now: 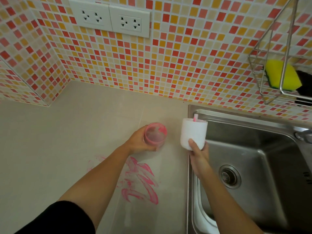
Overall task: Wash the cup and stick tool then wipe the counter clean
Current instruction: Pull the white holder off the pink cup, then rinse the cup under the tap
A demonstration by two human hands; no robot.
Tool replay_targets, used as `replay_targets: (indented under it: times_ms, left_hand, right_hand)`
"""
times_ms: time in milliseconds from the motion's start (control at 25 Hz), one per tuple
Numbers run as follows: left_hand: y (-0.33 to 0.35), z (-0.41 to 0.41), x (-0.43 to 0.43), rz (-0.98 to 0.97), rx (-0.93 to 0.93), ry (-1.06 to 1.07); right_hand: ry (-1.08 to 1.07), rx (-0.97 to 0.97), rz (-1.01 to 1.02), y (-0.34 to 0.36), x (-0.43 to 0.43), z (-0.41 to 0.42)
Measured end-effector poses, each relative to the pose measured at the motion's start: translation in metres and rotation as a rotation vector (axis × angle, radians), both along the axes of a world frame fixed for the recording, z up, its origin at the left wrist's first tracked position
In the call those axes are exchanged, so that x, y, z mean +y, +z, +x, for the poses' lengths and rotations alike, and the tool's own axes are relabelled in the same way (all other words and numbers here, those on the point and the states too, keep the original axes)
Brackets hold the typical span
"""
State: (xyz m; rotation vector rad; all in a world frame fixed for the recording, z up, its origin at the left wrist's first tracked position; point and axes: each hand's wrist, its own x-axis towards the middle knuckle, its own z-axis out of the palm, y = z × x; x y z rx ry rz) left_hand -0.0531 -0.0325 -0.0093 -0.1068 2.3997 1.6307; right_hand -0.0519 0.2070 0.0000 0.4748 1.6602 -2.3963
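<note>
My left hand point(137, 141) grips a clear cup point(155, 135) smeared pink inside, standing on the beige counter point(67, 141). My right hand point(198, 152) holds a white cup point(193, 132) at the sink's left rim. The pink tip of a stick tool point(195, 117) pokes out of the white cup. Pink smears point(140, 181) streak the counter in front of the clear cup, between my forearms.
A steel sink point(253, 149) with a drain point(229, 176) fills the right side. A wire rack point(276, 78) on the tiled wall holds a yellow sponge point(282, 75). Two wall sockets point(111, 19) sit above the counter.
</note>
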Motion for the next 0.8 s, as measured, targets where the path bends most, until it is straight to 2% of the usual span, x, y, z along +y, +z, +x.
replay_targets:
  times_ms: [120, 280, 680, 800]
  left_hand:
    - [0.001, 0.006, -0.012, 0.006, -0.005, 0.036]
    - [0.002, 0.011, -0.019, 0.0, -0.029, 0.075]
    - [0.005, 0.016, -0.019, -0.011, -0.036, 0.099]
    - [0.021, 0.025, -0.024, -0.014, 0.007, 0.158]
  right_hand:
    - [0.127, 0.122, 0.271, -0.005, -0.011, -0.003]
    - [0.289, 0.208, 0.496, -0.016, -0.026, -0.006]
    - [0.413, 0.275, 0.659, -0.027, -0.027, -0.014]
    - [0.485, 0.341, 0.846, -0.021, -0.011, -0.005]
